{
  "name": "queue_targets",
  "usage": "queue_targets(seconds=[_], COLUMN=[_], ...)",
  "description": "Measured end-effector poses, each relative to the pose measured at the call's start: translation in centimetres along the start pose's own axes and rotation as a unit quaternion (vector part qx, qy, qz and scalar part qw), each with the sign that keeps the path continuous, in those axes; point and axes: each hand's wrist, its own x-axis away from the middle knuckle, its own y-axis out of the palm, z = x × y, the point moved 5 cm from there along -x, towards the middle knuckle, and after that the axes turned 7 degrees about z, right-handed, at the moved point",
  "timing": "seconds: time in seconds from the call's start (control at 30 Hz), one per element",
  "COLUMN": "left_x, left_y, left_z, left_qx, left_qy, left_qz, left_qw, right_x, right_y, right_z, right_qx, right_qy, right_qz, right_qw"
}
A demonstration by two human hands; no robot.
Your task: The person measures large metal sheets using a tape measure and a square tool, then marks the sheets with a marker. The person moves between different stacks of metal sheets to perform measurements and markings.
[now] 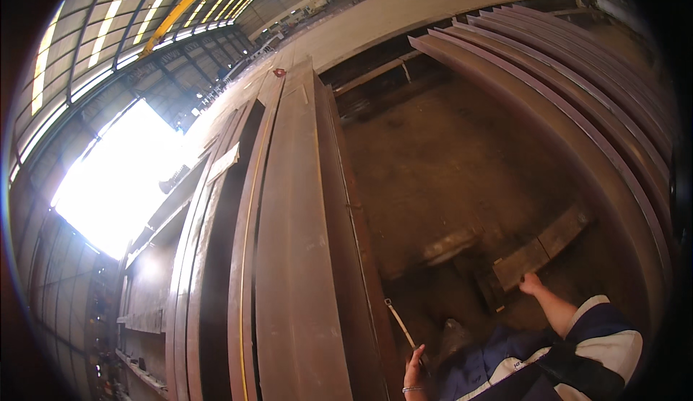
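My left hand, at the bottom beside the long steel beam, is closed around a thin pale-yellow strip. The strip has a small metal end and looks like a tape measure's blade; whatever lies below the grip is hidden. A band circles that wrist. Further right, my right hand has its fingers curled. It appears over the near edge of a flat brown steel piece lying low down. Whether it touches that piece, or has anything inside the fingers, I cannot tell.
More long beams lie in a row on the right, with dark brown ground between them and the left beam. A yellow line runs along the left steel. A small red object sits at the far end.
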Motion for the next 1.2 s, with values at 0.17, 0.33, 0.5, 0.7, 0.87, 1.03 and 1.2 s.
queue_targets(seconds=[0.17, 0.33, 0.5, 0.7, 0.87, 1.03, 1.2], left_x=[-3.0, -8.1, -12.1, -15.0, -18.8, -29.0, -41.2], left_y=[4.2, 7.0, 9.7, 13.3, 15.4, 21.9, 32.3], left_z=[11.0, 19.7, 24.9, 29.3, 31.1, 35.9, 43.8], left_qx=[0.072, -0.018, 0.066, 0.224, 0.262, 0.346, 0.191], left_qy=[-0.002, 0.044, 0.009, -0.103, -0.138, -0.195, -0.146], left_qz=[-0.018, -0.051, -0.117, -0.212, -0.239, -0.288, -0.145], left_qw=[0.997, 0.998, 0.991, 0.946, 0.925, 0.871, 0.960], right_x=[-1.5, -1.8, -2.6, -6.6, -13.9, -30.5, -51.1], right_y=[1.2, -1.1, -1.0, 2.3, 5.5, 5.7, -0.8], right_z=[-1.9, -2.7, -2.0, -2.3, -6.4, -14.8, -25.1], right_qx=[-0.014, -0.015, -0.113, 0.060, 0.077, 0.101, 0.086], right_qy=[0.084, 0.136, 0.203, 0.175, 0.153, 0.073, 0.068], right_qz=[-0.046, 0.014, -0.033, -0.039, -0.131, -0.131, -0.071], right_qw=[0.995, 0.990, 0.972, 0.982, 0.976, 0.984, 0.992])
